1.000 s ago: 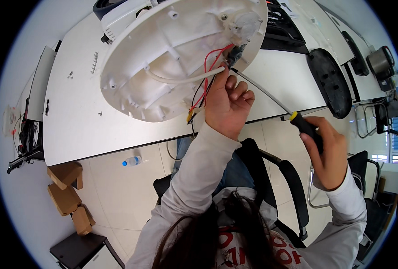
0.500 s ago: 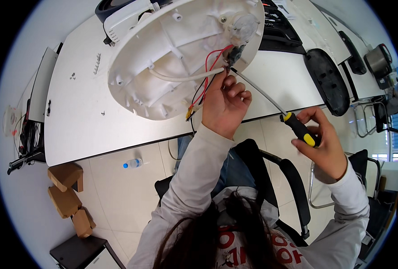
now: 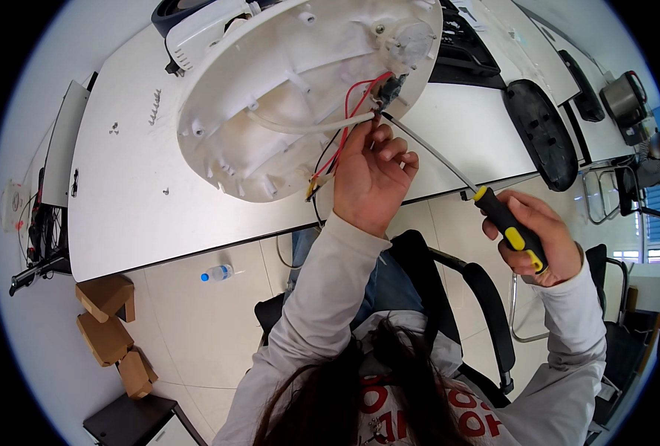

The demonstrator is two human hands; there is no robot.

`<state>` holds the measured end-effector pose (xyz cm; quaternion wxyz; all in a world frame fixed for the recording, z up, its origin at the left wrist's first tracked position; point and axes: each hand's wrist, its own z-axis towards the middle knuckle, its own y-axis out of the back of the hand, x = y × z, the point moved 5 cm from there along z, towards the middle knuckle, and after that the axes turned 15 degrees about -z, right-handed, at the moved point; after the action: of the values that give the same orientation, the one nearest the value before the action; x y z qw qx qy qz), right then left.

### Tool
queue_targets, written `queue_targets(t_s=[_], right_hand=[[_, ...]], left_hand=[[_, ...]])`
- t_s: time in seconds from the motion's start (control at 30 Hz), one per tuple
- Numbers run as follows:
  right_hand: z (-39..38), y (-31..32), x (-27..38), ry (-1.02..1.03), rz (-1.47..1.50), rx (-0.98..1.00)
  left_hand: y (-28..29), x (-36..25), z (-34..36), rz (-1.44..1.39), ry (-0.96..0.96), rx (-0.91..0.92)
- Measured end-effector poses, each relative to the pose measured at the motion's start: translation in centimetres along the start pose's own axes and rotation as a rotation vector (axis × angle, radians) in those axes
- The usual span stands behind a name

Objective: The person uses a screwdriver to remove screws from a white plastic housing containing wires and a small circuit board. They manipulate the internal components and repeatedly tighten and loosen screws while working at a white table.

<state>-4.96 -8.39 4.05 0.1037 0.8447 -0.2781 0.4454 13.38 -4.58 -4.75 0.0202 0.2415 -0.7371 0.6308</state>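
The right hand [image 3: 544, 241], looser around the screwdriver [image 3: 502, 215] handle half a second ago, now has its grip wrapped closely on it, while the tip stays just below the dark part [image 3: 391, 90] in the white shell [image 3: 241, 152] on the worktop [image 3: 122, 215]. That suggests a fresh, firmer hold. The left hand [image 3: 374, 178] stays near the tip; whether its grip clamps anything, I cannot tell.
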Motion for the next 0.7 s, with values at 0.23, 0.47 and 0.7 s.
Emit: queue_targets(t_s=[0.23,0.47,0.7], right_hand=[[0.1,-0.4,0.1,0.250,-0.405,0.004],[-0.9,-2.5,1.9,0.641,-1.771,-0.739],[0.4,-0.7,-1.7,0.054,-0.050,0.043]], left_hand=[[-0.1,-0.2,0.0,-0.018,0.027,0.019],[-0.4,0.0,-0.3,0.001,-0.028,-0.046],[-0.3,-0.2,-0.5,-0.022,0.032,0.047]])
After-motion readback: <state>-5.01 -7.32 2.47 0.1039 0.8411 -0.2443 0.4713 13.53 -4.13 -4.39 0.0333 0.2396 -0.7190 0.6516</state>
